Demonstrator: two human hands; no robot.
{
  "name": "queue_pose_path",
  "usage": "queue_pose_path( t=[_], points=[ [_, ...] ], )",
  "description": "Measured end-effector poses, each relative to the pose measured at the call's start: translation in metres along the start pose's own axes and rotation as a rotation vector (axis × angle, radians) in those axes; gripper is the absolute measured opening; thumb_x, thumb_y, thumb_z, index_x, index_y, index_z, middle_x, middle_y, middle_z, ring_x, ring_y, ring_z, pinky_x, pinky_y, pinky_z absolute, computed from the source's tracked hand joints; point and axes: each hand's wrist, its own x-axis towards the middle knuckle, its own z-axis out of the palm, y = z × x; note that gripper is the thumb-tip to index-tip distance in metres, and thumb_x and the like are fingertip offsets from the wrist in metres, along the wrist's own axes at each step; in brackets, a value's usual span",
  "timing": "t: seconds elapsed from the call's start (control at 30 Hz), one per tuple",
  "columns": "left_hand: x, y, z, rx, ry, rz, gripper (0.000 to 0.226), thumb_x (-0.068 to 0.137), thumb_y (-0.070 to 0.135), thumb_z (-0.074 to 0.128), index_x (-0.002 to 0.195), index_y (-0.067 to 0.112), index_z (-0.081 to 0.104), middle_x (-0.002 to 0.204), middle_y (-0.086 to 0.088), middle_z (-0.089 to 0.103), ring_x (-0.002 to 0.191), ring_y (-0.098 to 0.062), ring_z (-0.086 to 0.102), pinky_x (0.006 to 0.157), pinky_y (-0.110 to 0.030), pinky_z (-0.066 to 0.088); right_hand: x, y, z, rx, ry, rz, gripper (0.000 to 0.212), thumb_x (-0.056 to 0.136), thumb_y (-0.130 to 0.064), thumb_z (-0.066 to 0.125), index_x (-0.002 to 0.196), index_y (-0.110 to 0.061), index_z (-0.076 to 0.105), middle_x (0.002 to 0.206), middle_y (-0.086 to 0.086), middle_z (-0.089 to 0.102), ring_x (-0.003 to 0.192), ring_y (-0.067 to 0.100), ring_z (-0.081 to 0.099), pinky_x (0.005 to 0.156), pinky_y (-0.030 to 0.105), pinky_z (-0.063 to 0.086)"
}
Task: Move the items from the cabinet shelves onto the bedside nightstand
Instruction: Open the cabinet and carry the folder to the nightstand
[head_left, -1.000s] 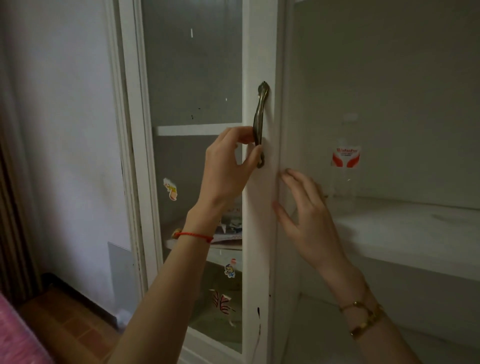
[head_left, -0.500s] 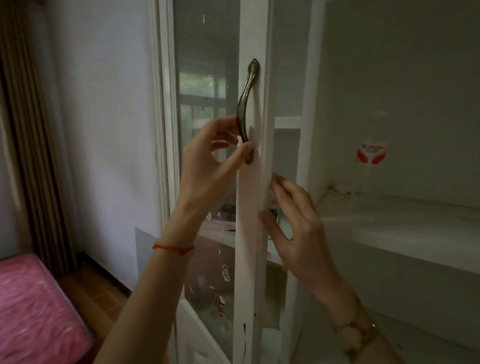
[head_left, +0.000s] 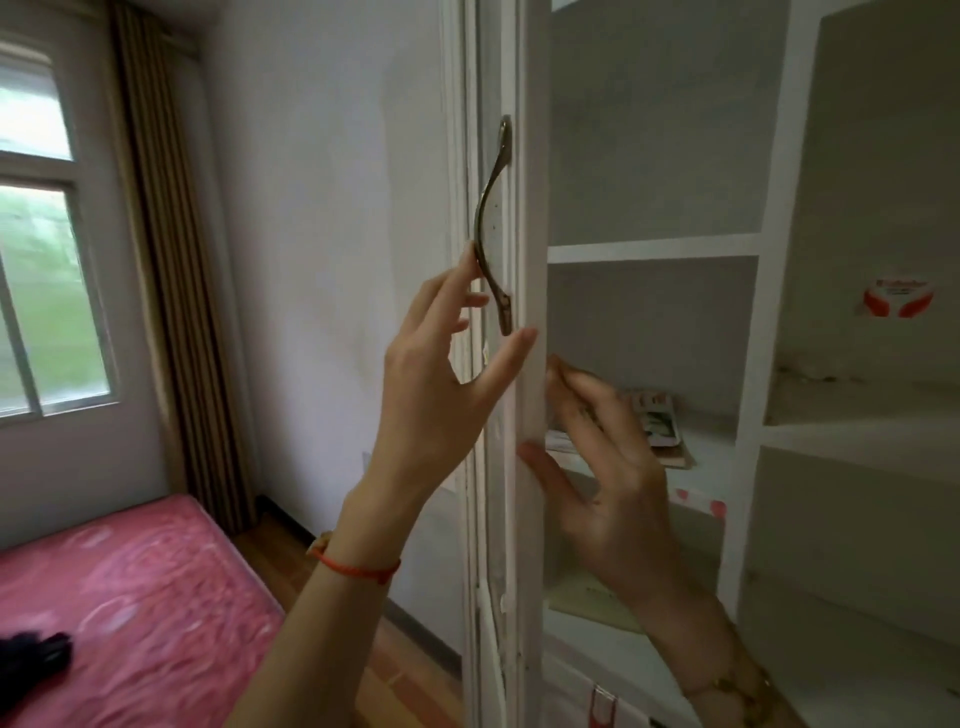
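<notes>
Two hands on my door (head_left: 524, 467) edge: left hand (head_left: 441, 395) fingers loose by handle (head_left: 493, 223), right hand (head_left: 608, 462) flat, holding nothing. Packets (head_left: 657, 421) on shelf (head_left: 711, 457) behind; bed (head_left: 130, 597) left.

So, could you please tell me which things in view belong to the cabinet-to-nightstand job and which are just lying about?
Belong to the job:
- cabinet door, edge-on, with its metal handle
- left hand, fingers at the handle
- right hand on the door's edge
- printed packets on the shelf

Just lying about:
- pink mattress
- dark object on it
- curtain
- window
</notes>
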Motion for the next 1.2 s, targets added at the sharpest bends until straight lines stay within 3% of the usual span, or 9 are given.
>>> queue_pose_path(
  t=[0.13,0.3,0.53,0.63,0.83,0.93,1.03,1.2],
  points=[
    [-0.005,-0.014,-0.04,0.032,-0.016,-0.027,0.068,0.089,0.021,0.071,0.146,0.001,0.04,0.131,-0.01,0.06,0.112,-0.018,0.062,0.094,-0.034,0.054,0.004,-0.03,0.033,-0.005,-0.035,-0.002,0.056,0.096,-0.035,0.056,0.145,-0.016,0.036,0.144,0.004,0.048,0.134,0.013,0.044,0.113,0.021,0.033],
    [-0.009,-0.035,-0.082,0.108,-0.046,-0.025,0.064,0.09,0.023,0.07,0.146,0.008,0.043,0.13,-0.006,0.061,0.111,-0.011,0.059,0.096,-0.025,0.05,0.013,-0.05,0.066,0.04,-0.097,0.002,0.06,0.097,-0.038,0.058,0.149,-0.021,0.034,0.149,-0.004,0.041,0.138,0.007,0.038,0.112,0.026,0.036],
    [-0.019,-0.064,-0.113,0.204,-0.085,-0.015,0.056,0.092,0.023,0.068,0.143,0.008,0.049,0.135,-0.003,0.059,0.118,-0.012,0.058,0.103,-0.025,0.047,0.024,-0.061,0.109,0.106,-0.18,-0.027,0.07,0.093,-0.039,0.063,0.152,-0.027,0.027,0.151,-0.013,0.034,0.141,0.002,0.031,0.113,0.015,0.027],
    [-0.02,-0.078,-0.126,0.26,-0.073,-0.032,0.056,0.094,0.025,0.065,0.144,0.01,0.047,0.135,-0.001,0.059,0.118,-0.01,0.057,0.103,-0.019,0.044,0.027,-0.064,0.133,0.115,-0.205,-0.055,0.074,0.092,-0.039,0.064,0.153,-0.025,0.025,0.154,-0.012,0.03,0.142,0.001,0.027,0.113,0.011,0.022],
    [-0.019,-0.111,-0.146,0.348,-0.021,-0.077,0.056,0.093,0.018,0.067,0.145,0.01,0.047,0.131,-0.003,0.061,0.115,-0.011,0.058,0.102,-0.015,0.043,0.034,-0.076,0.182,0.105,-0.175,-0.089,0.072,0.092,-0.035,0.065,0.151,-0.012,0.03,0.156,0.001,0.032,0.145,0.008,0.026,0.116,0.015,0.02],
    [-0.02,-0.129,-0.154,0.398,0.022,-0.062,0.054,0.091,0.014,0.069,0.142,0.007,0.051,0.127,-0.005,0.063,0.112,-0.013,0.061,0.1,-0.023,0.048,0.037,-0.081,0.201,0.126,-0.157,-0.077,0.071,0.091,-0.032,0.067,0.15,-0.011,0.033,0.154,0.003,0.036,0.144,0.011,0.03,0.116,0.021,0.025],
    [-0.019,-0.144,-0.159,0.443,0.049,-0.066,0.053,0.09,0.011,0.07,0.14,0.007,0.053,0.126,-0.005,0.064,0.11,-0.013,0.062,0.098,-0.021,0.049,0.044,-0.083,0.216,0.144,-0.178,-0.079,0.07,0.09,-0.028,0.069,0.148,-0.008,0.035,0.15,0.006,0.04,0.141,0.016,0.034,0.115,0.029,0.032],
    [-0.019,-0.156,-0.162,0.429,0.054,-0.067,0.053,0.09,0.012,0.07,0.14,0.008,0.053,0.123,0.008,0.06,0.109,-0.006,0.059,0.099,-0.019,0.048,0.046,-0.082,0.227,0.123,-0.184,-0.076,0.072,0.087,-0.027,0.073,0.147,-0.007,0.038,0.147,0.008,0.043,0.138,0.02,0.039,0.113,0.032,0.035]
  ],
)
